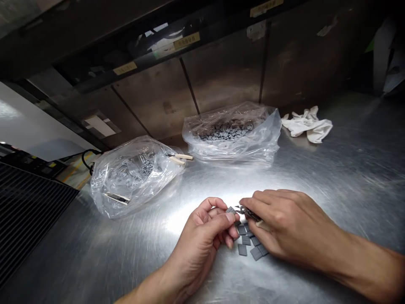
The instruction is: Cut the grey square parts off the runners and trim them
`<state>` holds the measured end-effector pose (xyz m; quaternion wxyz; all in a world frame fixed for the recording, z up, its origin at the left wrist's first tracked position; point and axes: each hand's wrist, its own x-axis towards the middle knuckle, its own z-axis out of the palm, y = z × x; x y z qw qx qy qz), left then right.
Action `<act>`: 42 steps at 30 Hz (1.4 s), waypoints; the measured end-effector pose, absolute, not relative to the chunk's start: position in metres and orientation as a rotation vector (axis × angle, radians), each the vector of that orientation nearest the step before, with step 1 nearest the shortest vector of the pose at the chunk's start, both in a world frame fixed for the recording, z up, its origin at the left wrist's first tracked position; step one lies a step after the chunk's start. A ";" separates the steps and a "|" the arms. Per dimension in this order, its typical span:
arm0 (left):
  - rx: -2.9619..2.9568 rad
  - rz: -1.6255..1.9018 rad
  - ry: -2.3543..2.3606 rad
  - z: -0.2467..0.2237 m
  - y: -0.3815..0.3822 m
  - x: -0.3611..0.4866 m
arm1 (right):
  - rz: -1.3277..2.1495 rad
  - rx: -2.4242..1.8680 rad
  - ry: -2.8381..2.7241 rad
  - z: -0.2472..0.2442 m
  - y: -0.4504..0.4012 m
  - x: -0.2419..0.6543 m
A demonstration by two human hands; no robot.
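My left hand (205,236) pinches a small grey square piece (230,210) between thumb and fingers. Another dark piece shows partly behind those fingers. My right hand (284,219) is wrapped round small cutting pliers (249,212) with pale handles, their jaws parted beside the edge of the held piece. Whether the jaws touch it, I cannot tell. Several loose grey square pieces (246,240) lie on the metal table (142,261) between and below my hands, some overlapping.
A clear plastic bag (230,152) full of grey pieces stands at the back. Left of it, another bag (136,181) holds small grey bits, with pale-handled pliers (180,158) and a cutter (116,197) on it. White gloves (308,124) lie at the back right.
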<state>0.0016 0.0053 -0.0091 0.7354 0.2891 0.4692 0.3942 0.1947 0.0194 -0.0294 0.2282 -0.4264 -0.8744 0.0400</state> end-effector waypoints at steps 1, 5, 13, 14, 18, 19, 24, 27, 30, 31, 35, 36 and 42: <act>0.660 0.867 1.048 -0.010 0.005 0.001 | 0.093 -1.165 -2.407 -0.030 0.019 0.194; 0.762 0.872 1.116 -0.013 0.004 0.000 | 0.004 -1.167 -2.414 -0.030 0.018 0.194; 0.790 0.858 1.178 -0.016 0.004 0.001 | -0.006 -1.176 -2.432 -0.030 0.016 0.193; 0.790 0.855 1.180 -0.016 0.005 0.002 | 0.004 -1.173 -2.433 -0.029 0.016 0.193; 0.797 0.860 1.188 -0.016 0.005 0.002 | 0.049 -1.188 -2.441 -0.028 0.016 0.193; 0.800 0.860 1.188 -0.016 0.005 0.001 | 0.062 -1.192 -2.443 -0.028 0.016 0.193; 0.815 0.848 1.194 -0.016 0.005 0.002 | 0.086 -1.192 -2.454 -0.027 0.017 0.192; 0.837 0.863 1.214 -0.016 0.005 0.002 | 0.083 -1.191 -2.449 -0.027 0.018 0.192; 0.853 0.872 1.226 -0.017 0.004 0.002 | 0.102 -1.185 -2.448 -0.026 0.018 0.193; 0.857 0.870 1.227 -0.017 0.004 0.002 | 0.112 -1.183 -2.451 -0.025 0.018 0.193; 0.863 0.848 1.240 -0.017 0.004 0.002 | 0.142 -1.174 -2.465 -0.024 0.017 0.195; 0.861 0.845 1.240 -0.017 0.004 0.002 | 0.146 -1.174 -2.468 -0.024 0.017 0.195; 0.866 0.842 1.251 -0.016 0.003 0.002 | 0.182 -1.197 -2.484 -0.024 0.019 0.195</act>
